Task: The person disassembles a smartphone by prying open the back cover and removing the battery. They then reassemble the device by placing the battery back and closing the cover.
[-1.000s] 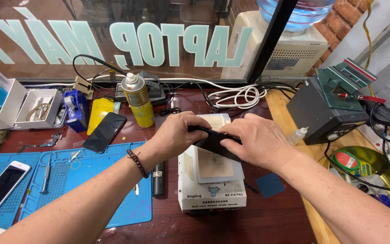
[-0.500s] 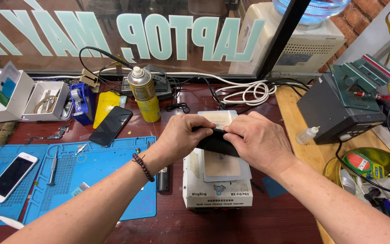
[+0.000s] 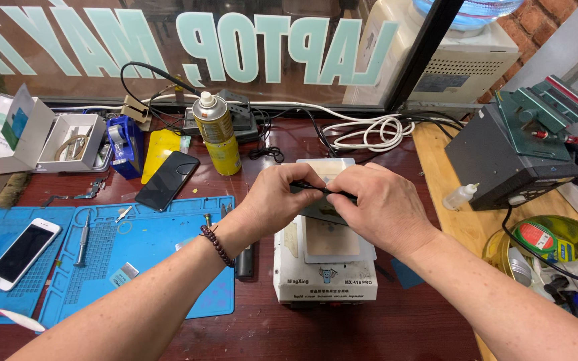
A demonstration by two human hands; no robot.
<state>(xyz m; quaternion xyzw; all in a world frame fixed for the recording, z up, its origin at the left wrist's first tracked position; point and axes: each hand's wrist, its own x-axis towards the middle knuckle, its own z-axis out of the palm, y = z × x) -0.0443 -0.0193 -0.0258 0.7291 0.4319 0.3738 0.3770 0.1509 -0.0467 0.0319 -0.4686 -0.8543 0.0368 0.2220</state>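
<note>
Both hands pinch a dark phone over the white heating plate machine.

The left hand (image 3: 277, 200) and the right hand (image 3: 374, 208) meet over the white machine (image 3: 324, 267) near the middle of the surface (image 3: 342, 334), each grip closed tight on one end of a thin dark phone (image 3: 321, 200). It is held low above the pale plate, probably so that it stays near the plate while the fingers work along its edge. The phone looks flat, black and slim, mostly hidden by fingers; I cannot tell whether its screen is lifting. A yellow spray can (image 3: 217, 134) stands behind, a white phone (image 3: 21, 253) lies on the blue mat (image 3: 162, 267) to the left.
</note>
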